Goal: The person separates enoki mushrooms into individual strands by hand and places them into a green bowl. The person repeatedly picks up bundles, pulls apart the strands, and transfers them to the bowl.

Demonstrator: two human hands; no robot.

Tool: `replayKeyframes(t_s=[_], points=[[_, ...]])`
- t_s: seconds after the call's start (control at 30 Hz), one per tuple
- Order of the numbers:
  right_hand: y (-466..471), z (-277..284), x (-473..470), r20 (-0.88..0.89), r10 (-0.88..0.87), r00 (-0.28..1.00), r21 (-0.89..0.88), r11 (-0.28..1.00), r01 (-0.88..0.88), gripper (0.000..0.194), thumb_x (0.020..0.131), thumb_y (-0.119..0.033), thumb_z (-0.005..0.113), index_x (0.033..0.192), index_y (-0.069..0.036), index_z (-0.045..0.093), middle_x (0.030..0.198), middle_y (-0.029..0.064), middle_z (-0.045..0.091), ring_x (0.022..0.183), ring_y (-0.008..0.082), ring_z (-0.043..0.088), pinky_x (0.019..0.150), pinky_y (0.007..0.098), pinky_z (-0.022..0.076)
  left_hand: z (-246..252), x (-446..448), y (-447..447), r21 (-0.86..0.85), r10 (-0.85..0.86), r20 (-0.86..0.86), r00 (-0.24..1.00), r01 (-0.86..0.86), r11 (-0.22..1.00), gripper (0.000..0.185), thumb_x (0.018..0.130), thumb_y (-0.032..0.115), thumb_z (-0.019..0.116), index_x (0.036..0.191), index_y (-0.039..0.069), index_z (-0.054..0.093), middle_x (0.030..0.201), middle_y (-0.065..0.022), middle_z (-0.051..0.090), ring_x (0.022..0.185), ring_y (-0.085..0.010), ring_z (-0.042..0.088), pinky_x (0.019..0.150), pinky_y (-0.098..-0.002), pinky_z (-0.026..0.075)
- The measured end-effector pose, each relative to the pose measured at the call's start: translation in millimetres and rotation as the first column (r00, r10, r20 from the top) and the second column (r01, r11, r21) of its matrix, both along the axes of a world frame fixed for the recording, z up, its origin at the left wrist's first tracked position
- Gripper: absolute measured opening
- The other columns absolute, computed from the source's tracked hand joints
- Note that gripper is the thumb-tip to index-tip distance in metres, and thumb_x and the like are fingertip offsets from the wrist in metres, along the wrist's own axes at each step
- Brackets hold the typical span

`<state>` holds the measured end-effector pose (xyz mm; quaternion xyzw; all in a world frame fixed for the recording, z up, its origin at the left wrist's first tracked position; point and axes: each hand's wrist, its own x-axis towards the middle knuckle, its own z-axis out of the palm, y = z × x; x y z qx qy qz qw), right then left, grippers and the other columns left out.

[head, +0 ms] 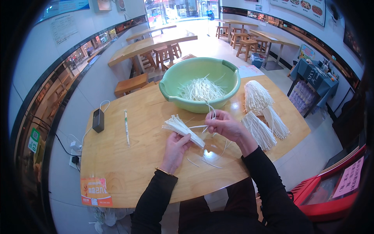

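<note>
My left hand (176, 147) holds a bundle of enoki mushrooms (182, 128) above the wooden table (152, 172). Between the fingertips of my right hand (223, 125) are a few thin strands (211, 111), pulled off to the right of the bundle. Just beyond stands a green plastic basin (175, 79) with a heap of loose strands (201, 90) inside. To the right lie several more bunches of enoki (258, 130), one of them larger (258, 95). A few stray strands (211, 165) rest on the tabletop below my hands.
On the left are a dark box-shaped device (98, 120) with a white cable, a slim wrapped stick (126, 128) and an orange printed card (96, 191). A red-framed case (330, 199) is at the lower right. Wooden stools (247, 48) and tables (157, 44) fill the background.
</note>
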<state>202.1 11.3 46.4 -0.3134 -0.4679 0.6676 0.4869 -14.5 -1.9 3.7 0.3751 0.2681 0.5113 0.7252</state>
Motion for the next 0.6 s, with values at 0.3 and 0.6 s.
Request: replayKeyframes(t_s=[0.3,0.6], points=[[-3,-20,-27,0.378,-0.011,0.926,0.124,0.992,-0.039,0.023,0.079,-0.02,0.075,0.086,-0.004,0.059,0.075,0.001,0.06,0.065,0.0071,0.054,0.057,0.0209,0.042,6,9,-10,0.205,0.0,-0.318,0.948,0.069,0.976,0.035,0.085,0.006,0.066,0.117,0.001,0.055,0.107,-0.0077,0.062,0.097,-0.0144,0.06,0.086,-0.0289,0.05],[3,-25,-21,0.309,-0.033,0.95,0.147,0.989,-0.014,0.016,0.085,-0.018,0.068,0.087,-0.003,0.064,0.073,0.0002,0.062,0.062,0.0059,0.055,0.055,0.0209,0.0429,3,8,-7,0.107,-0.099,-0.182,0.978,0.119,0.987,0.032,0.087,0.007,0.063,0.116,-0.001,0.053,0.107,-0.0105,0.062,0.095,-0.0169,0.062,0.082,-0.0309,0.053]])
